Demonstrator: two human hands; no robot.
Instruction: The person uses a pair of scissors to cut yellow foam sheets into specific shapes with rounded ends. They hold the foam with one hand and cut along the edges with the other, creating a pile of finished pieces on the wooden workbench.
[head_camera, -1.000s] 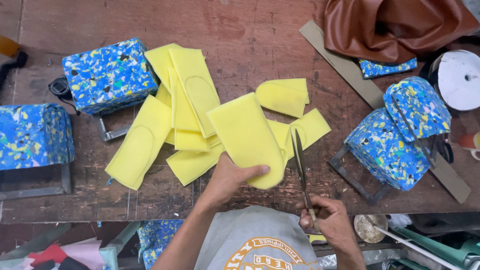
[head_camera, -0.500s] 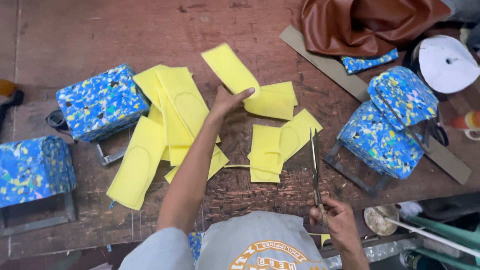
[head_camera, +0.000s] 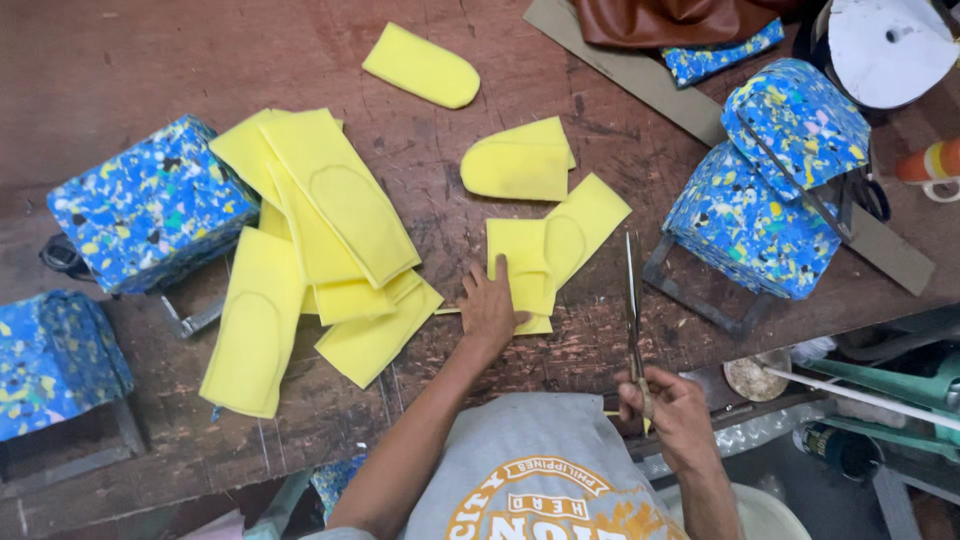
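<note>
Head view shows your left hand (head_camera: 490, 305) now flat and unclenched on a rectangular yellow foam sheet with an insole outline (head_camera: 522, 268) near the desk's front edge. Half a second ago that hand was up at 12 o'clock, tossing away a rounded yellow foam cut-out (head_camera: 421, 66), which now lies alone on the worn brown wooden desk (head_camera: 140, 60). So one shape is trimmed and set aside, and by my reading the next blank is being picked.

Your right hand (head_camera: 665, 400) stays clenched on the handles of the long steel scissors (head_camera: 632, 300), blades pointing to 12 o'clock, just at 3 o'clock of the sheet (not touching it).

At 9 o'clock of your left hand lies the pile of uncut yellow foam sheets (head_camera: 320, 220). How many are stacked you cannot tell. Whether the blades are parted is hard to make out, and the speckled blue foam block (head_camera: 60, 360) at far left is cut off.
</note>
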